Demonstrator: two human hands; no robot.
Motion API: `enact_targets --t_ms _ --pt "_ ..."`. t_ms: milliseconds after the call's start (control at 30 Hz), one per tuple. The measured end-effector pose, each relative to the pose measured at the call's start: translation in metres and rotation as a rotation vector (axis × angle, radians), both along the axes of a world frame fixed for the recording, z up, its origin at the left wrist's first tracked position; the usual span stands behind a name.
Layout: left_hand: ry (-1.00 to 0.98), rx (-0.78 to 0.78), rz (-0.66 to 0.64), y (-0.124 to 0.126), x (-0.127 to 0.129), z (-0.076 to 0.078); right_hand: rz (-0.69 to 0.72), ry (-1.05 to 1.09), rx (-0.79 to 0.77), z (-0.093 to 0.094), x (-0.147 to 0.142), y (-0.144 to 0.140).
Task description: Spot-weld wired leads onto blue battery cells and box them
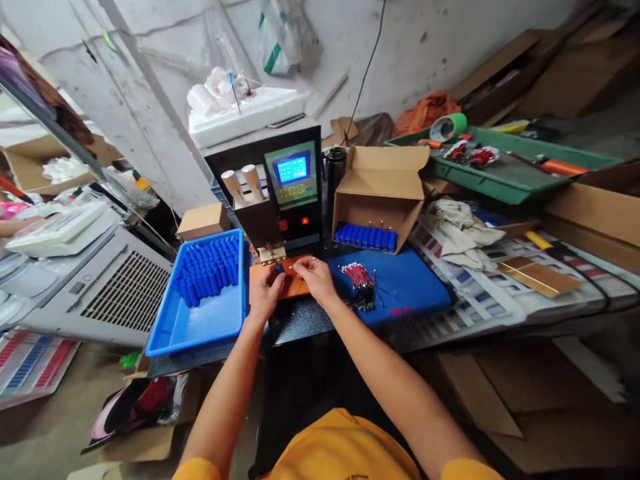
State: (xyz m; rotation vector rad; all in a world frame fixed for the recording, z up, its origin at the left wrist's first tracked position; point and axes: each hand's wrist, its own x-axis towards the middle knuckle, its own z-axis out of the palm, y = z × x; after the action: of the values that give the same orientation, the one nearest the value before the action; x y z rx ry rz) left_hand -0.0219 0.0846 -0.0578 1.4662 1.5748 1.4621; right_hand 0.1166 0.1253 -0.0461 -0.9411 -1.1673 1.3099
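Observation:
My left hand (266, 288) is closed, thumb and fingers round a small blue cylindrical battery cell (279, 269) at the front of a spot welder (295, 175). The fingers cover most of the cell. Just to its right, my right hand (315, 277) pinches a small wire lead with a whitish end (293, 267); fine detail is too small to read. Both hands are over an orange work plate (296, 288), right below the welding electrodes (271, 253). On the blue mat (415, 280) to the right lies a bundle of red and black wire leads (359, 280).
Left of the hands stands a blue bin (163, 333) with many blue cells. An open cardboard box (383, 172) behind the mat holds more cells. Farther right are a green tray (520, 190) with tape and tools, and white cloth gloves (463, 233).

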Motion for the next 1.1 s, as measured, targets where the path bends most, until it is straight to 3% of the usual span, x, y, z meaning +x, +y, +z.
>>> enact_targets --t_ms 233,600,1100 --pt "-0.033 0.007 -0.020 -0.001 0.001 -0.007 0.040 0.101 -0.064 -0.010 -0.014 0.008" --pt "-0.007 0.014 0.009 -0.002 0.000 -0.014 0.056 -0.076 0.074 0.002 -0.019 0.002" --pt "0.002 0.033 0.013 -0.003 0.000 -0.014 0.017 -0.149 0.114 -0.005 -0.023 0.004"
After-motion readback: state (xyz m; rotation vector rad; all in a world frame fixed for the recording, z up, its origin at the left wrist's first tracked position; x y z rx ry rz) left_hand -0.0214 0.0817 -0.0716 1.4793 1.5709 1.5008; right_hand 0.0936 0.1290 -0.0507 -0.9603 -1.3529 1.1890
